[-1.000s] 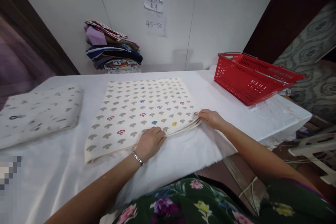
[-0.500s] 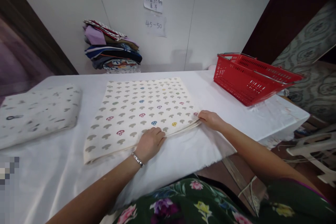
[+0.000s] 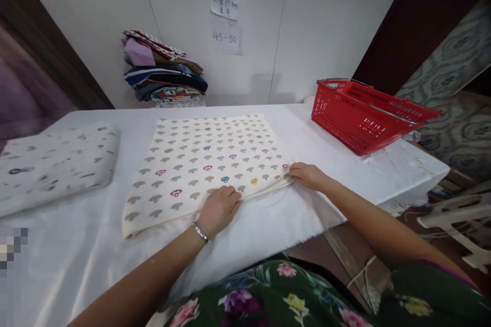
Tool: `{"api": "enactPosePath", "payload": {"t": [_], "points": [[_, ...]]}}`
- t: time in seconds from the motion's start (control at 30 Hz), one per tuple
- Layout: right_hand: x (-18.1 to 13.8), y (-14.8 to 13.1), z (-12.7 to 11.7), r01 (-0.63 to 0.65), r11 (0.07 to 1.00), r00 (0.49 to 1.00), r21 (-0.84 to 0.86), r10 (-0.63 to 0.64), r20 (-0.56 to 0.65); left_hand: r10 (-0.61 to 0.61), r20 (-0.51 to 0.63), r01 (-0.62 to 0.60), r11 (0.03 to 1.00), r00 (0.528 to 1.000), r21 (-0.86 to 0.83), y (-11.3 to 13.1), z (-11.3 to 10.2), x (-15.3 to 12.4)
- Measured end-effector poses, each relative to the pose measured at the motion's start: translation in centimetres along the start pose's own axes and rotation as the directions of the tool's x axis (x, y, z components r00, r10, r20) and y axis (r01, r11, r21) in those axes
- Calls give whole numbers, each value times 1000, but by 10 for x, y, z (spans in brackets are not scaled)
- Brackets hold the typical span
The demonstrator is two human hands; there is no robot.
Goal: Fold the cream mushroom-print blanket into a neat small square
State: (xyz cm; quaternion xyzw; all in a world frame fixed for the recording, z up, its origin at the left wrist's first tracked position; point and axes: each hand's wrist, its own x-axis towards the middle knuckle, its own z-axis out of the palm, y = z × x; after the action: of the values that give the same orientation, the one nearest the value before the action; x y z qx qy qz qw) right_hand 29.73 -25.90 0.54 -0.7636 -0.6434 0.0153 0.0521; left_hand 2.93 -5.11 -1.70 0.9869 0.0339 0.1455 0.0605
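A cream cloth [image 3: 215, 158] printed with grey and a few coloured mushrooms lies folded in layers on the white-covered table [image 3: 291, 219]. My left hand [image 3: 220, 208] rests at its near edge, fingers bent over the edge; whether they pinch the layers is hard to see, as the thumb is hidden. At the near right corner, my right hand [image 3: 307, 176] is closed with thumb and fingers on the cloth's layered edge. The layers fan slightly apart between the two hands.
Another folded printed cloth [image 3: 61, 163] lies at the left, with dark-handled scissors [image 3: 21, 170] on it. A stack of folded fabrics [image 3: 164, 69] stands at the back against the wall. A red plastic basket [image 3: 368, 117] sits at the right; a white stool [image 3: 456, 222] is below.
Almost nothing differs. My right hand shifts very slightly at the corner, and the cloth edge near it moves a little; my left hand keeps its place.
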Motion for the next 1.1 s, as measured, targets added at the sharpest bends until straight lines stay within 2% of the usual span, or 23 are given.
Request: {"api": "enactPosePath", "payload": {"t": [0.37,0.5,0.67,0.93,1.0,1.1], "points": [[4,-1,-4,105,972,990,-209,-84,109,12,-27,-12,1000,1000,-7,0,1,0],[2,0,-2,114,971,991,-210,-97,93,14,-23,-14,1000,1000,6,-1,2,-1],[-9,4,0,67,976,998,-206,-66,13,15,-32,-15,1000,999,0,-1,2,-2],[-10,0,5,-19,984,1000,-178,21,10,18,-42,-19,1000,999,-12,-1,3,-1],[-10,2,6,-5,984,1000,-179,6,6,18,-44,-18,1000,999,-15,-1,3,-2],[-12,7,7,87,978,996,-190,-87,10,16,-43,-16,1000,999,-9,-1,2,-2]]}}
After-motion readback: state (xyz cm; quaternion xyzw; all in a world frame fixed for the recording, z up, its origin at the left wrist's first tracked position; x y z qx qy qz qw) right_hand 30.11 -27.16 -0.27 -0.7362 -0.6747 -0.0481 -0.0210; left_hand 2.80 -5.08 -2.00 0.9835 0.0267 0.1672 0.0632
